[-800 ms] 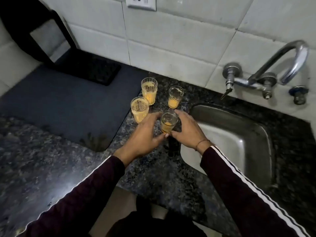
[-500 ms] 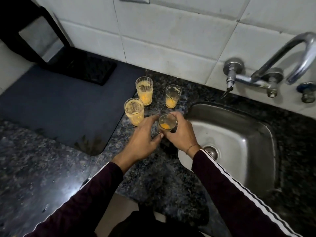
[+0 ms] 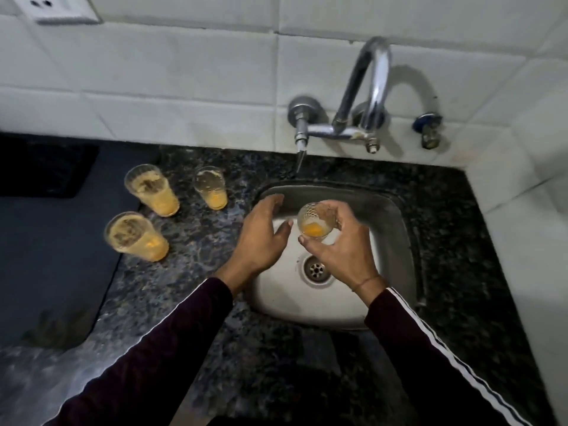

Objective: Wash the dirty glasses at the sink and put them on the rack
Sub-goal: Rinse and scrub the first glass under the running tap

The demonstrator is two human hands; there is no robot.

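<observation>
Holding glass w/ orange dregs over sink, right hand.

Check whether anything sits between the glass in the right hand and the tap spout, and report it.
Nothing visible does. The right hand holds the glass over the sink basin; the tap spout is up and behind it, with open air between. The left hand hovers off to the side, out of that path.

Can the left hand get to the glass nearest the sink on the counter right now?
Probably yes: the left hand is free and open over the sink's left rim, with bare counter between it and that glass.
</observation>
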